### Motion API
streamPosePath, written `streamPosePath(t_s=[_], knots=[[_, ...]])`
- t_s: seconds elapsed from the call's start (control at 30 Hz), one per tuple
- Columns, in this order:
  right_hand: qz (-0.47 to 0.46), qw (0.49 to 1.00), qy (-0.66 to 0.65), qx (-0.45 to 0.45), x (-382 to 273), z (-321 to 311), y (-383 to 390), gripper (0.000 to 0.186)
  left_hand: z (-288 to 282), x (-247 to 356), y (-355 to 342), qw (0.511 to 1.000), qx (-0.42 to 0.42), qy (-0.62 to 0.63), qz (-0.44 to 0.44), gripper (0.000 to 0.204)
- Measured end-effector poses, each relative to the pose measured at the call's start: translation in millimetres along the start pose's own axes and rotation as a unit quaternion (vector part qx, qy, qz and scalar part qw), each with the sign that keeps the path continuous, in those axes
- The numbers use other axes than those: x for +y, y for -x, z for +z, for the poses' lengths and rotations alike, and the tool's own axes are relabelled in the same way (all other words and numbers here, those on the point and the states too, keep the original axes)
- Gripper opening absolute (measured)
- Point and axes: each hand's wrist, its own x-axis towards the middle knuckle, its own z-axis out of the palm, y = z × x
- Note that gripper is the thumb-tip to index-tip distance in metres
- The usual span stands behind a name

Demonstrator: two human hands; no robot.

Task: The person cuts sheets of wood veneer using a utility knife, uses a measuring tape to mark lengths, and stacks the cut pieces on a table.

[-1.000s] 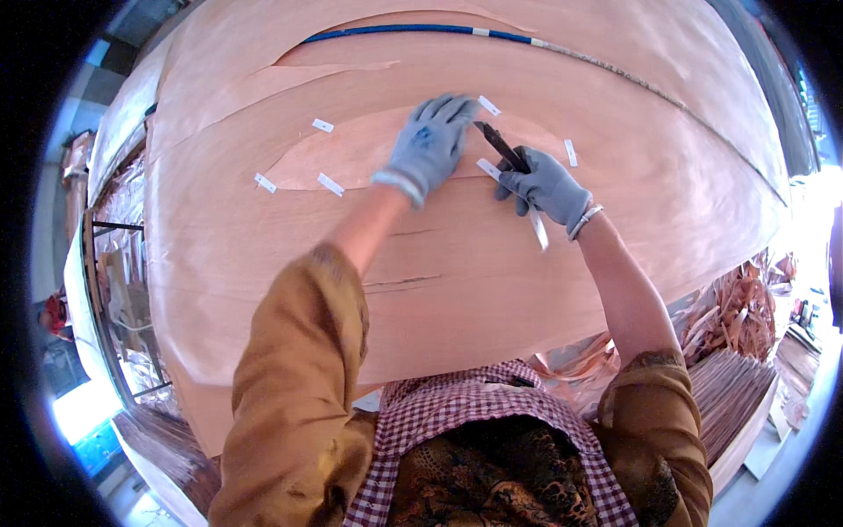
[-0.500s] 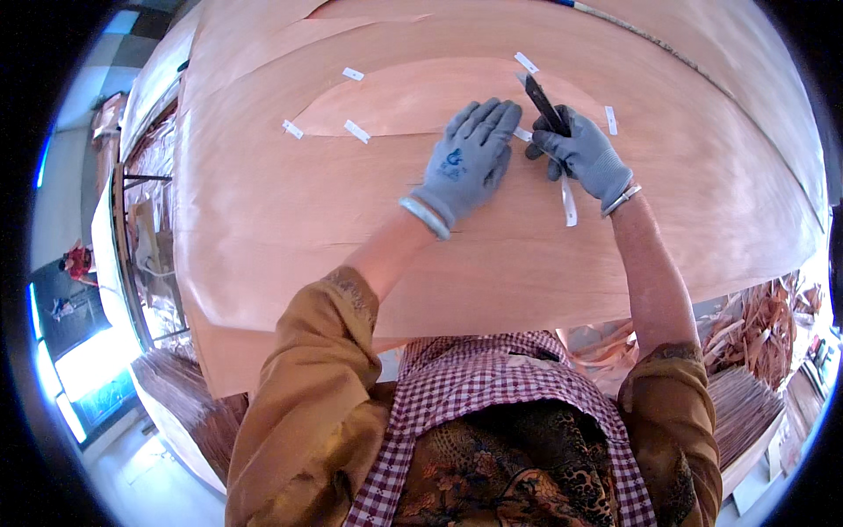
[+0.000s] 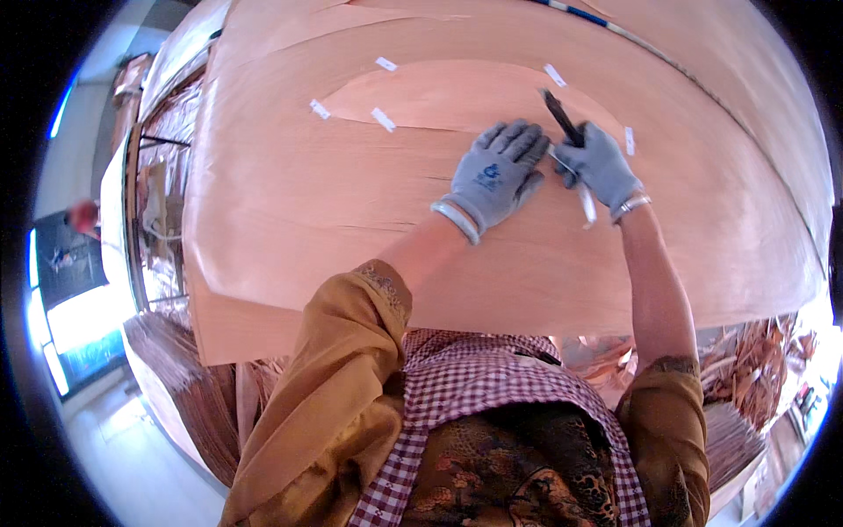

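A broad pinkish veneer sheet point(image 3: 307, 211) lies before me, with a paler curved patch point(image 3: 439, 92) in its far part. Short white tape pieces point(image 3: 384, 119) stick at several places around the patch's edge. My left hand point(image 3: 496, 176), in a grey glove, rests flat on the sheet at the near edge of the patch, holding nothing. Just to its right, my gloved right hand point(image 3: 601, 167) is closed around a black cutter knife point(image 3: 562, 117), its tip pointing away from me. From under the same hand hangs a white tape strip point(image 3: 587, 206); its upper end is partly hidden by the fingers.
A blue-and-white rod or cord point(image 3: 632, 35) runs along the sheet's far right. Stacked veneer point(image 3: 180, 386) stands low on the left, another stack point(image 3: 733, 443) low on the right. Torn veneer scraps point(image 3: 746, 373) are heaped past the sheet's near right edge.
The view has shifted, so the sheet sits a little farther right and lower. My left hand stays flat beside my right, which still grips the knife and tape strip.
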Motion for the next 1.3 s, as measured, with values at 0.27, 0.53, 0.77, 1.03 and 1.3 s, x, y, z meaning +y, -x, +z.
streamPosePath(t_s=[0.27, 0.53, 0.77, 1.03, 1.3], knots=[[-0.03, 0.999, 0.006, -0.017, 12, 19, 18, 0.017, -18, -1, -4, 0.995, -0.08, -0.051, 0.009, 0.043], [-0.021, 0.991, -0.113, -0.062, 12, 15, 193, 0.026, -28, -14, 19, 0.985, -0.056, -0.017, 0.161, 0.039], [0.179, 0.964, -0.178, -0.08, 99, 125, 418, 0.049, -80, -16, 146, 0.987, -0.032, -0.013, 0.156, 0.041], [0.15, 0.951, -0.272, -0.007, 171, 334, 512, 0.034, -71, 23, 136, 0.968, -0.003, 0.026, 0.249, 0.04], [0.325, 0.839, -0.436, 0.027, 278, 305, 556, 0.023, -16, 64, 108, 0.923, -0.08, -0.226, 0.3, 0.052]])
